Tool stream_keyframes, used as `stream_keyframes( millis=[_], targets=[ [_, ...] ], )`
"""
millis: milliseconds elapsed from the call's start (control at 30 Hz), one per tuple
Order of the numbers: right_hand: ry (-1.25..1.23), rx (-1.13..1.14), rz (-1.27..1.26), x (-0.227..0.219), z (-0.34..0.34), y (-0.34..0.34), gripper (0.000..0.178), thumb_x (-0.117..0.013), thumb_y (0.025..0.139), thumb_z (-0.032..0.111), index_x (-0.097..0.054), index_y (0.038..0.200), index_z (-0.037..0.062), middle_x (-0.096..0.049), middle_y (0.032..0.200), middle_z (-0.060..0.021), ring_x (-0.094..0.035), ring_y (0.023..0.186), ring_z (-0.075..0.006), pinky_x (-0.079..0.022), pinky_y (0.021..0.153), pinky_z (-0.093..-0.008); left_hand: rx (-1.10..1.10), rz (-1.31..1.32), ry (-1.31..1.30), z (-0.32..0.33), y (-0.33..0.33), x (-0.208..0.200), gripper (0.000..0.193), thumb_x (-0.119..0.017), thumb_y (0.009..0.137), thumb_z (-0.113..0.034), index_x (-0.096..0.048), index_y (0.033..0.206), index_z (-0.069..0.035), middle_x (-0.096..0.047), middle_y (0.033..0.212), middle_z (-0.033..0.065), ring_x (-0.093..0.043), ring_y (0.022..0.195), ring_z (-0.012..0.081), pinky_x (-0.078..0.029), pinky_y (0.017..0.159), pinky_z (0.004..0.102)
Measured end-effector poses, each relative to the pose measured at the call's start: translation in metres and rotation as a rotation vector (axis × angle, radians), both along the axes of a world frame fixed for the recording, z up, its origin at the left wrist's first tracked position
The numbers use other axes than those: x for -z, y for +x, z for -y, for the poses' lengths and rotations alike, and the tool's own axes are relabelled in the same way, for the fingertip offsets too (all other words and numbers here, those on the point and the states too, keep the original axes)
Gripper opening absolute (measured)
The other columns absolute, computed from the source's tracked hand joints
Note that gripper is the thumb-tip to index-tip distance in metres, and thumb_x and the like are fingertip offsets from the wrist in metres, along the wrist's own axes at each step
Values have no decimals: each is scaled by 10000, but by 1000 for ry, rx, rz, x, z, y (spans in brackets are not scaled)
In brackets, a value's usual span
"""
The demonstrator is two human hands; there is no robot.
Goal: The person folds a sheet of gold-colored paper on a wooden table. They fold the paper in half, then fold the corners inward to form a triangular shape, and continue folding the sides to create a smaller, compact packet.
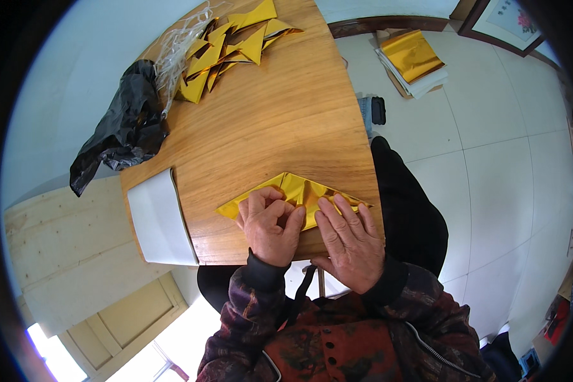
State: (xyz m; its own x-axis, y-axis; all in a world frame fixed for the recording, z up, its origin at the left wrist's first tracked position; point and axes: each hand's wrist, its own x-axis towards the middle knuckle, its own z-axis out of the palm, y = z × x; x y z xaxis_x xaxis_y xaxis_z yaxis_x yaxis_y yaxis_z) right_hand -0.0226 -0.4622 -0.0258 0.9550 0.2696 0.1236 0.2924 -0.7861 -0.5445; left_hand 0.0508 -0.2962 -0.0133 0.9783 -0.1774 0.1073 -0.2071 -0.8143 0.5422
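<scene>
A sheet of shiny gold foil paper (pixel 293 186), folded into a wide, low triangle-like shape, lies near the front edge of the wooden table (pixel 286 127). On its left half, my left hand (pixel 271 230) has its fingers curled in, with thumb and fingertips closed on the paper near the middle crease. My right hand (pixel 352 245) rests on the right half, its fingers stretched out flat over the foil. Both hands cover part of the paper's lower edge.
Several folded gold paper pieces (pixel 226 51) are heaped at the table's far end, beside clear plastic (pixel 175 54) and a black plastic bag (pixel 130 118). A grey-white folded sheet (pixel 162 219) lies at the left edge. Stacked gold paper (pixel 412 56) sits on the floor.
</scene>
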Motion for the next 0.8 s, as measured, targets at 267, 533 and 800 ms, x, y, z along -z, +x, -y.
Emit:
stream_keyframes(
  millis=[267,533,800],
  targets=[
    [8,8,-2,2,-1,-1,947,-809,680,421,-426,1444,11,-375,1544,-144,-318,1456,-302,-212,1176,-491,-9,-10,7,1,1,1,157,-805,718,-163,-673,689,-83,-587,999,39,-498,969,264,-349,882,401],
    [2,14,6,2,-3,-1,914,-820,641,416,-486,1378,-8,-401,1524,-167,-329,1446,-320,-207,1175,-515,-24,2,6,2,0,1,161,-802,710,-155,-661,672,-87,-590,999,38,-500,968,265,-349,882,401],
    [-127,-5,57,6,-6,-3,972,-835,620,435,-457,1402,-1,-374,1534,-186,-322,1442,-343,-225,1166,-525,-23,61,31,3,-1,5,177,-787,715,-150,-623,682,-92,-595,972,53,-515,961,265,-366,861,406]
  ],
)
